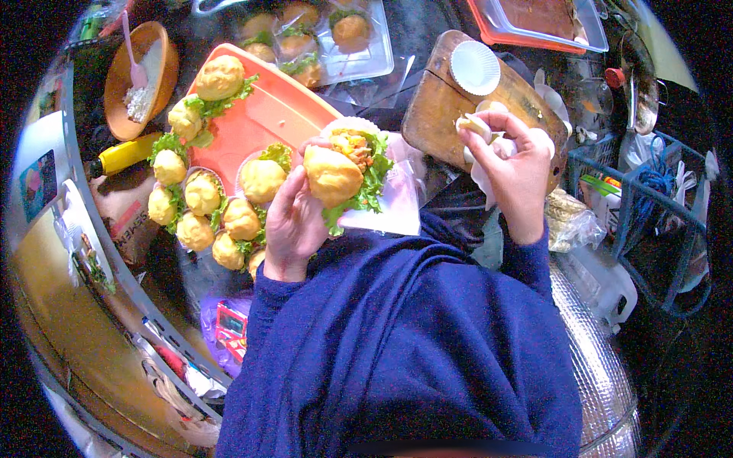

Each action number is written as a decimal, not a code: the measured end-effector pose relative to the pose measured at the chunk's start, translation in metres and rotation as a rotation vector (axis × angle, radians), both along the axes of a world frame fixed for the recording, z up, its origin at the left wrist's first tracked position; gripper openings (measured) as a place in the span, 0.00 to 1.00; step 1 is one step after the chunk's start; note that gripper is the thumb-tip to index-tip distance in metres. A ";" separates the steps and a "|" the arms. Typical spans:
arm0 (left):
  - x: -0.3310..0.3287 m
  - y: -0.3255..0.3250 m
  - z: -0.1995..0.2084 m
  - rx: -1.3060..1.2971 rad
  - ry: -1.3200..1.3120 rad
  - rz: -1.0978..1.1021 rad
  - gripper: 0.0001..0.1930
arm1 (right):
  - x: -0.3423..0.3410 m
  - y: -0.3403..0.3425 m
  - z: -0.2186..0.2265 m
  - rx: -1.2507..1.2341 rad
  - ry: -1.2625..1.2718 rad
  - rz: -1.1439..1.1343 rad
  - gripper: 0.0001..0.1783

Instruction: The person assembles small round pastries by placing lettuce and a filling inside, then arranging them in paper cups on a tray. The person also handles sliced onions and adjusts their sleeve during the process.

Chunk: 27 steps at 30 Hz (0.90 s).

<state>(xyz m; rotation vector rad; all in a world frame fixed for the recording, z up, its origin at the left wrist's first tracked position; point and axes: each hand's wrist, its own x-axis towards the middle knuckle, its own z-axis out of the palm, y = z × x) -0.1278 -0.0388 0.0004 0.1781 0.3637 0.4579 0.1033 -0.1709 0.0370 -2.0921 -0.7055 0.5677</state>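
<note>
My left hand (287, 229) holds a golden filled bun (333, 177), split open, with lettuce and a chopped orange filling at its upper right side. A white paper cup shows behind the bun. Raised over the wooden cutting board (435, 114), my right hand (516, 172) pinches a small pale slice (475, 127) that looks like boiled egg. More whitish pieces lie under and beside that hand, partly hidden by it. A stack of white paper cups (475, 67) rests on the board's far end.
Several lettuce-filled buns (202, 192) stand on and beside an orange tray (267, 95) at left. Wrapped buns sit in a clear tray (382, 46) at the back. A brown bowl (169, 65) holds white food and a pink spoon. A blue basket (664, 191) stands right.
</note>
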 end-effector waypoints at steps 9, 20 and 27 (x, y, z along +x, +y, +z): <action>-0.007 -0.006 -0.004 -0.088 -0.145 -0.027 0.23 | -0.040 0.035 0.062 0.126 0.232 0.367 0.14; -0.023 -0.009 -0.001 -0.073 -0.162 -0.029 0.22 | -0.071 0.055 0.048 0.003 0.173 0.435 0.14; -0.024 -0.011 0.004 -0.025 -0.057 -0.018 0.23 | -0.070 0.058 0.043 0.062 -0.061 0.550 0.09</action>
